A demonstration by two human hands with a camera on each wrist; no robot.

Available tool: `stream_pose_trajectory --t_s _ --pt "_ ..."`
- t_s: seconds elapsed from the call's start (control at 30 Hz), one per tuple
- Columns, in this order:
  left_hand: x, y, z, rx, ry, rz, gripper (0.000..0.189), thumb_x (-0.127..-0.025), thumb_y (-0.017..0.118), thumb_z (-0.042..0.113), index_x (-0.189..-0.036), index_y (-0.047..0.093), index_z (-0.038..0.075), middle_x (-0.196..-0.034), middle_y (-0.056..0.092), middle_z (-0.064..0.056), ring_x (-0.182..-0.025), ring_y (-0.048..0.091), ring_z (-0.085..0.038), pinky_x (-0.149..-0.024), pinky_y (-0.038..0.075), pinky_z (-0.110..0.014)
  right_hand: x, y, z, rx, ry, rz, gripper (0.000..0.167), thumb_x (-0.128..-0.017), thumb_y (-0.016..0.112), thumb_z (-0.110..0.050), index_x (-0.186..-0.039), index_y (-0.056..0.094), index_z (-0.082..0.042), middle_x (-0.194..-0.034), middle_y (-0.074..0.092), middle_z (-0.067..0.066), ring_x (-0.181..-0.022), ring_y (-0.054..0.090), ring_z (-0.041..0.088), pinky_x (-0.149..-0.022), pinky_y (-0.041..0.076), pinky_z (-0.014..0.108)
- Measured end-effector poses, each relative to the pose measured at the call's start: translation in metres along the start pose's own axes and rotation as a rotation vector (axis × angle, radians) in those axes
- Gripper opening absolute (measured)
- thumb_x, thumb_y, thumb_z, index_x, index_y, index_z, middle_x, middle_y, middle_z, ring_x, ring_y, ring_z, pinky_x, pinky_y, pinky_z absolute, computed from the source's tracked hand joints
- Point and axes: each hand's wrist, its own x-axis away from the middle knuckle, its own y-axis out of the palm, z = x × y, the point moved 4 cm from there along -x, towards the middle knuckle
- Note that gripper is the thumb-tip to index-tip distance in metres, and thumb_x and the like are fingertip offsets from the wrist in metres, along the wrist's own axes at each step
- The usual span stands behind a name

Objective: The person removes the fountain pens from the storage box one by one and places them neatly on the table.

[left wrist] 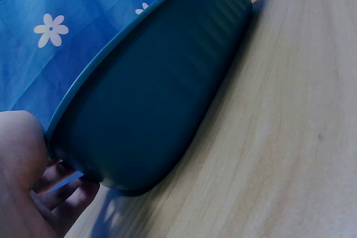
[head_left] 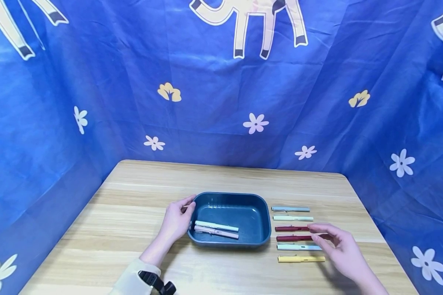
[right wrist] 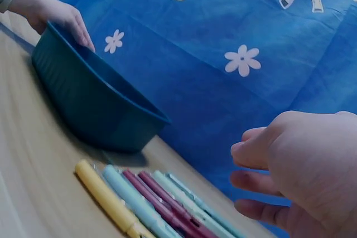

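Note:
My left hand point(head_left: 176, 219) grips the left end of a dark teal plastic bin point(head_left: 231, 244), thumb at the rim and fingers against the outer wall. Inside the bin lie a pale mint pen point(head_left: 221, 226) and a lilac pen point(head_left: 221, 233), side by side. Right of it several pens lie in a row: grey-blue point(head_left: 295, 209), pale green point(head_left: 295, 218), two dark red ones point(head_left: 289, 229), light blue point(head_left: 297, 247) and yellow point(head_left: 301, 259). Over the right ends of the dark red pens hovers my right hand point(head_left: 339, 250), fingers loosely bent and apart, nothing held.
The bin and pens are on a light wood-grain table point(head_left: 133, 196). A blue cloth point(head_left: 214, 123) with flower and animal prints hangs behind and along both sides. A black strap point(head_left: 151, 279) circles the left wrist.

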Motion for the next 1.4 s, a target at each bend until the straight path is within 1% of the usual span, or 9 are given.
stream_pose_trajectory --t_s 0.27,0.43,0.57,0.67,0.8,0.93,1.07,1.23,1.4 --pt "-0.001 0.0 0.0 0.017 -0.012 -0.003 0.035 -0.108 0.061 0.01 -0.142 0.066 0.001 -0.123 0.073 -0.023 -0.081 0.074 -0.026 -0.055 0.059 -0.03 -0.021 0.008 -0.014 -0.072 -0.048 -0.028 0.028 -0.096 0.072 0.007 -0.12 0.077 -0.006 -0.118 0.077 0.005 -0.115 0.068 0.008 -0.095 0.055 0.02" --pt "-0.002 0.0 0.0 -0.007 0.004 0.0 0.035 -0.108 0.061 0.011 -0.141 0.066 0.001 -0.128 0.072 -0.022 -0.1 0.075 -0.028 -0.068 0.061 -0.026 -0.032 0.014 -0.02 -0.104 -0.077 -0.06 0.029 -0.097 0.071 0.008 -0.121 0.076 -0.005 -0.117 0.076 0.005 -0.11 0.07 0.011 -0.089 0.058 0.021" --pt "-0.002 0.0 0.0 -0.025 0.017 0.003 0.035 -0.108 0.061 0.011 -0.141 0.067 0.001 -0.13 0.071 -0.021 -0.109 0.074 -0.028 -0.076 0.06 -0.024 -0.041 0.021 -0.024 -0.117 -0.05 -0.087 0.027 -0.097 0.072 0.005 -0.121 0.076 -0.007 -0.117 0.076 0.004 -0.106 0.072 0.013 -0.084 0.061 0.024" --pt "-0.002 0.0 0.0 -0.022 0.016 0.004 0.035 -0.108 0.061 0.01 -0.141 0.067 0.001 -0.13 0.071 -0.022 -0.107 0.074 -0.029 -0.074 0.06 -0.025 -0.047 0.029 -0.029 -0.131 -0.022 -0.11 0.025 -0.098 0.072 0.002 -0.122 0.075 -0.007 -0.118 0.076 0.004 -0.107 0.072 0.014 -0.086 0.061 0.024" --pt "-0.001 0.0 0.001 -0.01 0.008 0.002 0.035 -0.108 0.061 0.01 -0.141 0.067 0.001 -0.13 0.07 -0.023 -0.105 0.074 -0.029 -0.068 0.061 -0.026 -0.056 0.039 -0.034 -0.15 -0.03 -0.13 0.025 -0.099 0.073 -0.001 -0.123 0.075 -0.005 -0.118 0.076 0.004 -0.111 0.072 0.016 -0.092 0.058 0.023" --pt "-0.001 0.0 0.001 -0.015 0.007 0.004 0.035 -0.108 0.061 0.011 -0.141 0.067 0.002 -0.13 0.071 -0.022 -0.106 0.074 -0.028 -0.07 0.06 -0.024 -0.065 0.052 -0.04 -0.188 -0.072 -0.156 0.025 -0.099 0.071 0.002 -0.123 0.074 -0.002 -0.121 0.075 0.012 -0.112 0.072 0.021 -0.096 0.057 0.025" --pt "-0.001 0.0 0.0 -0.01 0.006 0.004 0.035 -0.108 0.061 0.011 -0.141 0.067 0.002 -0.128 0.072 -0.022 -0.104 0.074 -0.028 -0.068 0.06 -0.025 -0.071 0.064 -0.045 -0.218 -0.083 -0.177 0.022 -0.1 0.07 0.002 -0.122 0.074 0.0 -0.121 0.074 0.019 -0.11 0.073 0.028 -0.093 0.059 0.027" --pt "-0.001 0.0 0.0 -0.018 0.011 0.006 0.035 -0.108 0.061 0.011 -0.141 0.067 0.001 -0.129 0.071 -0.022 -0.105 0.074 -0.027 -0.072 0.061 -0.026 -0.079 0.077 -0.049 -0.245 -0.039 -0.21 0.023 -0.101 0.071 -0.003 -0.124 0.075 -0.006 -0.123 0.074 0.012 -0.11 0.072 0.035 -0.09 0.062 0.032" --pt "0.0 0.0 -0.001 -0.035 0.009 0.009 0.036 -0.108 0.061 0.011 -0.142 0.066 0.002 -0.131 0.07 -0.021 -0.11 0.073 -0.028 -0.079 0.062 -0.028 -0.084 0.088 -0.052 -0.251 -0.01 -0.224 0.024 -0.101 0.072 -0.006 -0.124 0.076 -0.011 -0.125 0.074 0.004 -0.112 0.072 0.027 -0.094 0.061 0.034"
